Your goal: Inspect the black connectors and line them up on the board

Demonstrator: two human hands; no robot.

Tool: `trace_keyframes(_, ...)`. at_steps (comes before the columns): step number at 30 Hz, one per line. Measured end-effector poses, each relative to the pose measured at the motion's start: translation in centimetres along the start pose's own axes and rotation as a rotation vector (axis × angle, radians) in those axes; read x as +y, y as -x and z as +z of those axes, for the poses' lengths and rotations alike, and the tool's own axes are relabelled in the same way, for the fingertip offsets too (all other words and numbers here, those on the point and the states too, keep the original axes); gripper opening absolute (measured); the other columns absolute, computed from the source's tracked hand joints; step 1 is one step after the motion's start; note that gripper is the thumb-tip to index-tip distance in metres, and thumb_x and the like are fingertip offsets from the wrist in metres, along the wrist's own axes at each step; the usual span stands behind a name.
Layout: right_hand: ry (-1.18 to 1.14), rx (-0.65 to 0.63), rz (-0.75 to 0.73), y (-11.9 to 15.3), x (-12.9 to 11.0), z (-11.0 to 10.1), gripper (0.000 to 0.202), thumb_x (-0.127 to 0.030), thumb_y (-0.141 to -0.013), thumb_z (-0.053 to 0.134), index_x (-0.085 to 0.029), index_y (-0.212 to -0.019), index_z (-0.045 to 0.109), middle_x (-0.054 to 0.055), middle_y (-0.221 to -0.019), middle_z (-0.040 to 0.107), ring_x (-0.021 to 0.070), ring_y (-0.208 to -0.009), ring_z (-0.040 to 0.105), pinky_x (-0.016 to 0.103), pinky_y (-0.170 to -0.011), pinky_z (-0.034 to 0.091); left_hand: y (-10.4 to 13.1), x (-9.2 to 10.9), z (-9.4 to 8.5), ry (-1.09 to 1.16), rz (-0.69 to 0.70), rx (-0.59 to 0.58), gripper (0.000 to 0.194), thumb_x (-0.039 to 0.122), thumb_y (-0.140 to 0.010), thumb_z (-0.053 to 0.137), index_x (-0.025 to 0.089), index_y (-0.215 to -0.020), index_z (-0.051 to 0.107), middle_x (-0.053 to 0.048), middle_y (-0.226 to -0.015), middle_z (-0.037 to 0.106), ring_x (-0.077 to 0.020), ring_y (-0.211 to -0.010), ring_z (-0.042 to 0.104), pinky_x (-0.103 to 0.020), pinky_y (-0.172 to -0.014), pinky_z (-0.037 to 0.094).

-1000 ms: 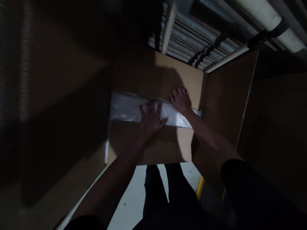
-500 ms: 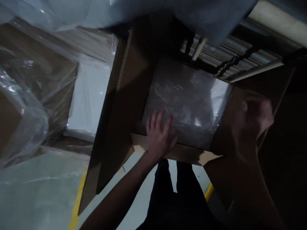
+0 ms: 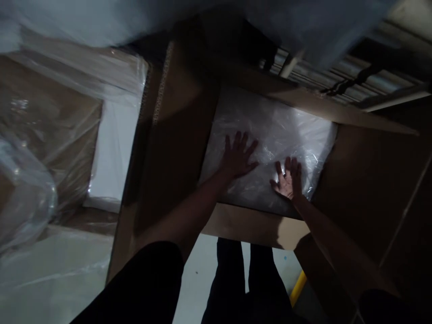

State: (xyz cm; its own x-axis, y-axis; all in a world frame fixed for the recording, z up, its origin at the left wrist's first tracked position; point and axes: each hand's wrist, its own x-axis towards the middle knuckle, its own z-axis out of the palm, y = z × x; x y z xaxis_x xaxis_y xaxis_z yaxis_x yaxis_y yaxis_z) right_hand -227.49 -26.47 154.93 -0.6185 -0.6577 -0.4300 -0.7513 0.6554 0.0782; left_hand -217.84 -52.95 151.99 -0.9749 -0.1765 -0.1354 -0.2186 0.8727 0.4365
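Both my hands reach down into an open cardboard box, whose flaps stand outward. Inside lies a flat layer of shiny clear plastic film over something pale; what is under it I cannot make out. My left hand rests on the film left of the middle, fingers spread. Toward the near right part of the film, my right hand lies palm down with its fingers stretched. Neither hand holds anything.
At the left stands another cardboard box under clear plastic, with a white panel in it. Grey plastic sheeting hangs along the top. Metal slats or rollers lie at the upper right. A yellow bar is near my legs.
My right hand has come from the right flap down onto the film. My left hand has slid farther in from the near edge. The far flap now leans outward over the slats.
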Motion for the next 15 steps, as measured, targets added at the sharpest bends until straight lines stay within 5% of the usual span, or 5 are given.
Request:
trace_keyframes(10,-0.065,0.068,0.016,2.8,-1.5,-0.9,0.081,-0.062,-0.102,0.046,-0.023,-0.173,0.043,0.019,-0.177,0.036,0.0488,-0.168,0.018,0.071,-0.128,0.025,1.6,1.1,-0.1,-0.017,-0.014,-0.059,0.091,0.066,-0.105,0.053,0.019,-0.178,0.025,-0.022,-0.185,0.002,-0.0445,-0.172,-0.005,-0.072,-0.133,-0.009)
trace_keyframes(15,-0.015,0.004,0.015,2.5,-2.7,-2.2,0.077,-0.052,-0.106,0.049,-0.016,-0.173,0.041,0.022,-0.18,0.028,0.0491,-0.168,0.02,0.07,-0.131,0.023,1.7,1.0,-0.1,-0.034,0.017,-0.047,0.091,0.067,-0.104,0.054,0.017,-0.176,0.029,-0.026,-0.183,0.007,-0.0465,-0.171,-0.002,-0.074,-0.133,-0.005)
